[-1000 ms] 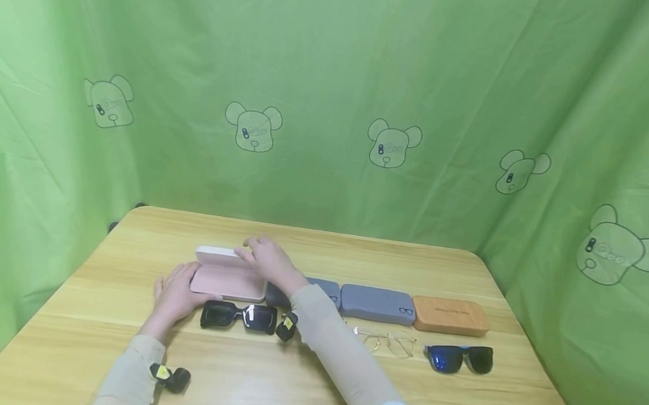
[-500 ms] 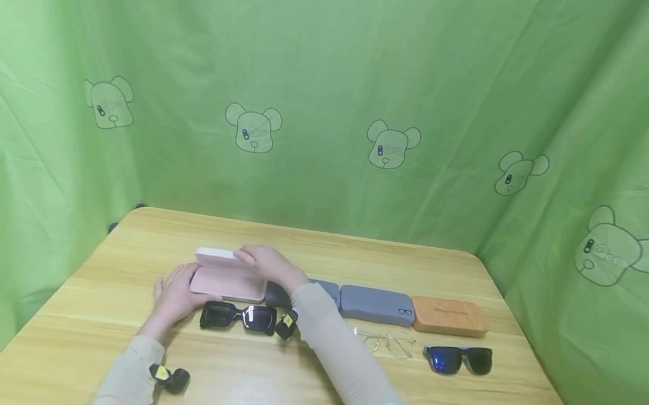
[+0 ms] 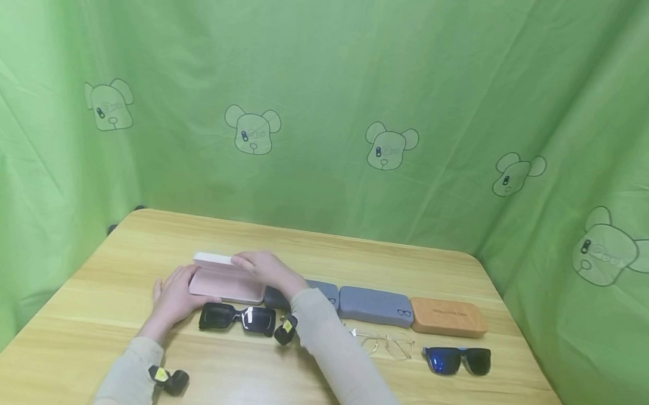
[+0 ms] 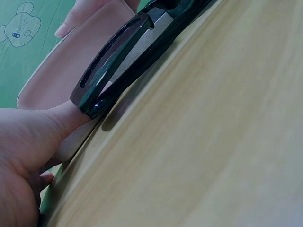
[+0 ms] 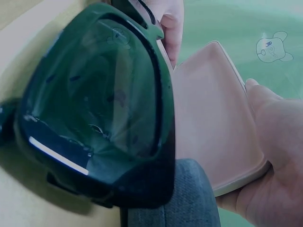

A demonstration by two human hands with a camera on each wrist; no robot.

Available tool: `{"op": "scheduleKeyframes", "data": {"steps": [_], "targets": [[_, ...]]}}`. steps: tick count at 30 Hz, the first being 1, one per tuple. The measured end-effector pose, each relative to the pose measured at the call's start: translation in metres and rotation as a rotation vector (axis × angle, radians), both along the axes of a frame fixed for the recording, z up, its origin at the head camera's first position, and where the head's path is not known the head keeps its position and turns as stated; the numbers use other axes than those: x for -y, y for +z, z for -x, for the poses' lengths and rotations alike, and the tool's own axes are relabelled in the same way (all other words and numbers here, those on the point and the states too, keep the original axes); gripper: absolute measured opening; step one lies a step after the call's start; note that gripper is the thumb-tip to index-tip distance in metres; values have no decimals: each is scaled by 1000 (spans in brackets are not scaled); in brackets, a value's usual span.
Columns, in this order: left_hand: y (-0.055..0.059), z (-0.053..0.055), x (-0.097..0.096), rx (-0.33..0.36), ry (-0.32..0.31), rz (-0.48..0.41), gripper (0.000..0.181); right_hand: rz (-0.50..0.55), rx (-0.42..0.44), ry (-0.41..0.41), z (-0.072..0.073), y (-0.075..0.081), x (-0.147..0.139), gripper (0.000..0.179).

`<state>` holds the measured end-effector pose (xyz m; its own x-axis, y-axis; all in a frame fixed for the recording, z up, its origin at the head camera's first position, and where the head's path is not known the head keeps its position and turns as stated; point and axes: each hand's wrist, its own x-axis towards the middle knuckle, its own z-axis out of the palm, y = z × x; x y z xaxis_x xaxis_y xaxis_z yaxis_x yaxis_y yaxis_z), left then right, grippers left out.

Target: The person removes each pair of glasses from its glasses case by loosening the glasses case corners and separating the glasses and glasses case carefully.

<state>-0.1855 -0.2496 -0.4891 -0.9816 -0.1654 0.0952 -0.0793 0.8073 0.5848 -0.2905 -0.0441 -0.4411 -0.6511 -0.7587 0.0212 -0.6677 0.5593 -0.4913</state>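
A glasses case with pink lining (image 3: 226, 284) lies on the left part of the table, its white-edged lid (image 3: 211, 260) partly raised. My left hand (image 3: 179, 296) grips the base at its left end, thumb along the front. My right hand (image 3: 268, 269) pinches the lid near its right end, covering part of it. In the right wrist view the thumb of the right hand (image 5: 279, 142) lies on the lid's rim. Thick black sunglasses (image 3: 237, 318) lie just in front of the case, close to the left thumb.
To the right stand a dark blue case (image 3: 327, 289), half hidden by my right arm, a grey-blue case (image 3: 374, 304) and an orange-brown case (image 3: 449, 317). Before them lie thin-framed clear glasses (image 3: 384, 337) and blue-lensed sunglasses (image 3: 445, 360). A green curtain (image 3: 325, 190) surrounds the table.
The right hand has come down and slightly left, tilting the lid lower toward the base. Its fingers, raised earlier, now lie closer to the lid. The left hand stays in place.
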Motion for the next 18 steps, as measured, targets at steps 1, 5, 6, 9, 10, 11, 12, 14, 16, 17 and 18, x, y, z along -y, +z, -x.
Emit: {"op": "scheduleKeyframes", "data": {"steps": [1, 5, 6, 9, 10, 11, 12, 14, 16, 17, 18], "targets": [[0, 0, 0, 1, 1, 0, 111, 1, -2, 1, -1, 0, 0, 53], [2, -1, -1, 8, 3, 5, 112, 4, 1, 1, -3, -1, -1, 54], [2, -1, -1, 8, 3, 7, 112, 9, 4, 0, -4, -1, -1, 54], [2, -1, -1, -1, 3, 5, 110, 16, 3, 1, -6, -1, -1, 54], [2, -2, -1, -6, 3, 3, 109, 17, 0, 1, -6, -2, -1, 54], [2, -2, -1, -12, 3, 1, 108, 21, -3, 1, -7, -2, -2, 53], [2, -2, -1, -18, 3, -1, 107, 23, -5, 2, -7, -2, -2, 53], [1, -2, -1, -24, 2, -7, 106, 24, -9, 4, -8, -3, -2, 52], [0, -2, -1, -28, 2, -14, 104, 22, -13, 4, -8, -3, -3, 52], [0, -2, -1, -28, 3, -16, 104, 24, -13, 5, -8, -3, -3, 52], [-1, -2, -1, -27, 4, -18, 103, 23, -11, 6, -8, -3, -3, 51]]}}
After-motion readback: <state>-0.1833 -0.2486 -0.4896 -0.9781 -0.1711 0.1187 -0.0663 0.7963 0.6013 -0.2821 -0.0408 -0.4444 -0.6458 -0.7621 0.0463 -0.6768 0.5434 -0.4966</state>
